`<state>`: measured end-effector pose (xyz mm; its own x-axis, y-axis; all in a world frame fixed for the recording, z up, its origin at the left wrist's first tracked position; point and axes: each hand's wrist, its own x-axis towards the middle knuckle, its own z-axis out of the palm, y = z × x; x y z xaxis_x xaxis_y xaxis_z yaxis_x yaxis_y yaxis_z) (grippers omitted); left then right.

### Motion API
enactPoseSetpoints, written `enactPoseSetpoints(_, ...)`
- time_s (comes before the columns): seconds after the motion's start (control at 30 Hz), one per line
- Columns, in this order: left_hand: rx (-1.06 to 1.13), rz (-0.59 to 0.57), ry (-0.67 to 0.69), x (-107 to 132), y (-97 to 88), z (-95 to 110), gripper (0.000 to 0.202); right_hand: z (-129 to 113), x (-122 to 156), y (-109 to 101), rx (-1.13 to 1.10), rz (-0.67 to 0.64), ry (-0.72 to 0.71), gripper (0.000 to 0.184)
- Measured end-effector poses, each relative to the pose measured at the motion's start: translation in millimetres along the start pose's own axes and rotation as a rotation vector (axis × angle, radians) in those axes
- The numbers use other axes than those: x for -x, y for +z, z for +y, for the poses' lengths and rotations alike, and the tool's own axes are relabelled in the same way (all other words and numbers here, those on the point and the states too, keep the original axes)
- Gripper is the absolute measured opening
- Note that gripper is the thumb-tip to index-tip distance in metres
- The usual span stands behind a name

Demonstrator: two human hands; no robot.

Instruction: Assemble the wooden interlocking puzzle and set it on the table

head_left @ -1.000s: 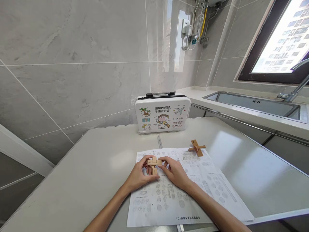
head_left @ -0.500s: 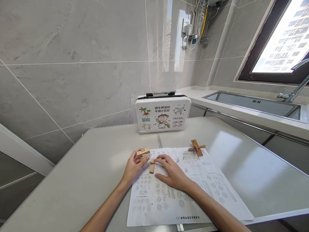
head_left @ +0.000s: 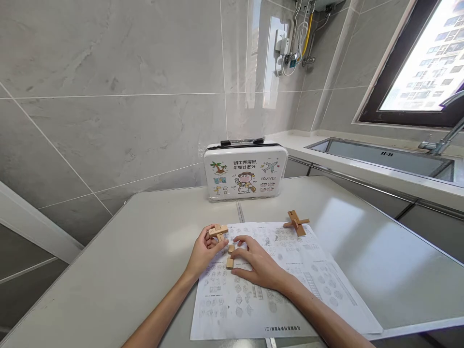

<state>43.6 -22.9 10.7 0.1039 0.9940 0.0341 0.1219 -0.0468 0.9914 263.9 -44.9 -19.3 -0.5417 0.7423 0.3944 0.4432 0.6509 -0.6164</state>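
My left hand is closed round a small wooden puzzle assembly, holding it just above the printed instruction sheet. A single wooden puzzle piece lies on the sheet beside it, and the fingertips of my right hand pinch it. A second wooden cross-shaped puzzle rests alone at the sheet's far right corner, away from both hands.
A white cartoon-printed case stands upright against the tiled wall at the back of the grey table. A steel sink with a tap sits on the counter at right, below a window.
One second ago both hands held the joined puzzle together. It has come apart: my left hand carried one part up and left, and my right hand holds the loose piece down on the sheet.
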Motion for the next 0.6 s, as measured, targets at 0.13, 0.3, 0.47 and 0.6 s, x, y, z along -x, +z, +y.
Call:
enactPoseSetpoints(0.13,-0.047,-0.015,0.019,1,1.1,-1,0.065,-1,-1,0,0.000,0.014,-0.015,0.025)
enactPoseSetpoints(0.3,-0.090,-0.023,0.037,3,1.6,-2,0.067,-4,-2,0,-0.014,0.043,-0.062,0.021)
enactPoseSetpoints(0.47,-0.087,-0.025,0.051,3,1.9,-4,0.069,-5,-5,0,-0.153,0.110,0.042,0.021)
enactPoseSetpoints(0.6,-0.091,-0.045,0.078,4,2.7,-2,0.068,0,-10,-3,-0.549,0.208,0.260,0.027)
